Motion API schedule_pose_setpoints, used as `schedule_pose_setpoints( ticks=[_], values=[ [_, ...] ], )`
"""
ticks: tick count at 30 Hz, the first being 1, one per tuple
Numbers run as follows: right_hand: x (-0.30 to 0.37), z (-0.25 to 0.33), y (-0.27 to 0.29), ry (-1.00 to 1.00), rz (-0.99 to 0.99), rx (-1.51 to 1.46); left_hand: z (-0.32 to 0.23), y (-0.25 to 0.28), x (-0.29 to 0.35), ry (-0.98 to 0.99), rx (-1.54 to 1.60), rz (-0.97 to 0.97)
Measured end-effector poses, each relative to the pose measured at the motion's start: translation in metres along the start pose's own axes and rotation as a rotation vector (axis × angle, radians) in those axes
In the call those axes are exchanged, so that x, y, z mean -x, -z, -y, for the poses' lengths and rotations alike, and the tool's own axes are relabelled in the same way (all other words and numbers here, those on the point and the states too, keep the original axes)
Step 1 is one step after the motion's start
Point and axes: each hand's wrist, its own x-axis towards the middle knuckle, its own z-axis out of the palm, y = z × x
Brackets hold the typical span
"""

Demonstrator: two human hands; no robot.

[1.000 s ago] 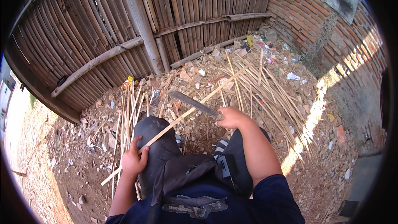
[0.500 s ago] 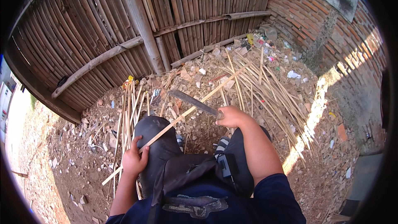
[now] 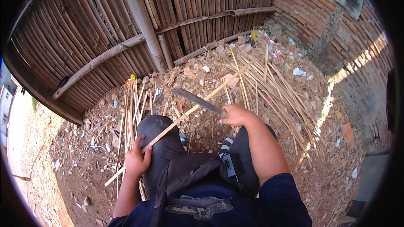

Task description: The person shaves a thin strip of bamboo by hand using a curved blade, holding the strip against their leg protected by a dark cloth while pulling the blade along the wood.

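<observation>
My left hand [image 3: 137, 158] is closed round the lower part of a long, pale bamboo strip [image 3: 174, 124], beside my left knee. The strip slants up and away to the right, its far end over a pile of similar strips. In my right hand [image 3: 234, 115] is the handle of a machete [image 3: 195, 98], in front of my right knee. The dark blade points left and crosses the bamboo strip at about its middle. Whether the edge presses into the strip or only lies against it, I cannot tell.
A heap of bamboo strips [image 3: 278, 94] lies on the right; a smaller bundle [image 3: 131, 105] stands at the left by my knee. Stones and litter cover the ground. A bamboo fence [image 3: 202, 38] closes the far side, a brick wall [image 3: 301, 4] the right.
Almost nothing differs. Both hands keep their holds, and the blade stays across the strip; the view has shifted slightly.
</observation>
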Motion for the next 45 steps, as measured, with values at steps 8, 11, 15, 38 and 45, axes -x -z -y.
schedule_pose_setpoints(
  ticks=[8,11,15,38,45],
  values=[
    [0.0,0.0,0.001,-0.009,0.02,-0.016,0.002,-0.003,0.0,-0.023,0.018,-0.02],
    [-0.001,-0.002,0.0,-0.008,0.022,-0.032,0.001,-0.003,0.001,-0.019,0.01,-0.018],
    [-0.002,-0.003,-0.002,0.004,0.003,-0.034,0.001,-0.003,0.0,-0.006,0.014,-0.015],
    [0.0,-0.004,-0.001,0.051,0.004,-0.029,0.002,-0.008,0.001,-0.012,-0.024,-0.017],
    [0.0,-0.005,-0.001,0.046,-0.002,-0.049,0.005,-0.011,0.0,-0.021,-0.028,-0.031]
  ],
)
